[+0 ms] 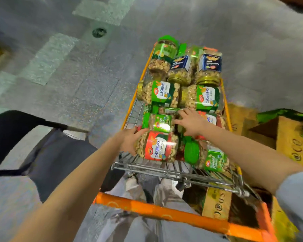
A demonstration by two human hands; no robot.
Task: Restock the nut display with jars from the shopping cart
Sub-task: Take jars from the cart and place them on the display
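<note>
An orange-framed wire shopping cart (166, 215) stands right in front of me, filled with several clear plastic nut jars lying on their sides. My left hand (129, 139) holds the end of a red-labelled cashew jar (158, 147) at the cart's near end. My right hand (191, 122) reaches among the jars in the middle, fingers spread beside a green-labelled jar (160, 122). Two green-labelled cashew jars (162, 94) lie further on, blue-labelled jars (211, 64) beyond them. A green-lidded pistachio jar (208, 157) lies near right. The nut display is out of view.
Cardboard boxes (290, 142) with green packaging stand to the right of the cart, and another box (217, 203) sits low beside it. A dark chair or stroller-like frame (47, 154) is on my left. Grey tiled floor (77, 67) spreads ahead and left.
</note>
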